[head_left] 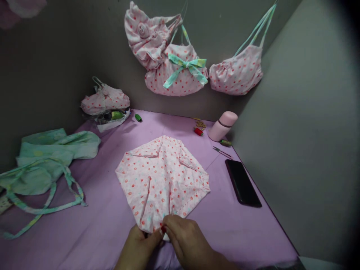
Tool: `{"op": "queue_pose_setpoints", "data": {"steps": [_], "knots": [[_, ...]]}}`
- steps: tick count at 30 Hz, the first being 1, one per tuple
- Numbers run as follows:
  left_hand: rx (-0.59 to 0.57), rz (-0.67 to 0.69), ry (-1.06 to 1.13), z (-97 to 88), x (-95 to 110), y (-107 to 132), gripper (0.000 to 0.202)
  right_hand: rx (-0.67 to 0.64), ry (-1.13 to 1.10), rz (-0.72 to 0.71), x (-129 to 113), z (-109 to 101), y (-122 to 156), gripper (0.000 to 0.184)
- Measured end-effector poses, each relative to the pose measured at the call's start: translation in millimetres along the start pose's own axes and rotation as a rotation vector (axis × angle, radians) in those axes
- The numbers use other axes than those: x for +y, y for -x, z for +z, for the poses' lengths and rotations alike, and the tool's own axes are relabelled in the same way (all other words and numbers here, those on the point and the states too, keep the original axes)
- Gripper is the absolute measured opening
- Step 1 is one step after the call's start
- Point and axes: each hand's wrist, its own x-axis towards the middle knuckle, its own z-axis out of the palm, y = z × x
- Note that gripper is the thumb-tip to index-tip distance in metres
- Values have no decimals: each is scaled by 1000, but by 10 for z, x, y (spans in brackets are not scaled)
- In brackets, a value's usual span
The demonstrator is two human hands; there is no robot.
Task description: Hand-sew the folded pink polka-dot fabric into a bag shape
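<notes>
A pink fabric piece [163, 176] with small red flowers lies spread on the table, with folds at its upper left and right. My left hand [139, 243] grips its near edge, the thumb on top and the fingers underneath. Close against it, my right hand [187, 238] pinches the same edge between thumb and fingertips. The near edge is lifted a little and bunched where the two hands meet. Whether a needle or pin sits between the fingertips is too small to make out.
Green fabric with straps [56, 150] lies at left. Along the right are a black phone [243, 183], thread snips [222, 152], a pink bottle [223, 126] and a red thread spool [198, 131]. Finished-looking floral bags [180, 80] hang on the wall behind. The purple-covered table [92, 225] meets a wall at right.
</notes>
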Motion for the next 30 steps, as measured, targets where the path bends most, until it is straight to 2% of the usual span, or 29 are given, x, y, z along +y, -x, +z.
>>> {"op": "queue_pose_setpoints", "data": {"steps": [3, 5, 7, 10, 13, 19, 22, 25, 30], "knots": [[-5, 2, -40, -5, 0, 15, 21, 151, -50, -77, 19, 21, 29, 20], [-13, 0, -41, -11, -15, 20, 23, 253, -199, -92, 40, 35, 55, 21], [-12, 7, -34, -17, -37, 15, 27, 312, -416, -31, 62, 47, 74, 21], [-2, 4, -26, -25, -74, -5, 30, 332, -711, 123, 94, 53, 86, 20], [4, -18, -24, -38, -111, -25, 33, 349, -822, 228, 130, 31, 92, 22], [28, -20, -29, -40, -161, -22, 33, 419, -860, 331, 198, -18, 120, 28], [82, -47, 62, -32, -169, -14, 37, 388, -829, 336, 215, -3, 145, 26], [119, -46, 109, -41, -147, 4, 42, 284, -698, 278, 200, 0, 158, 20], [116, -36, 100, -66, -79, 51, 38, 145, -408, 73, 109, -36, 139, 18]]}}
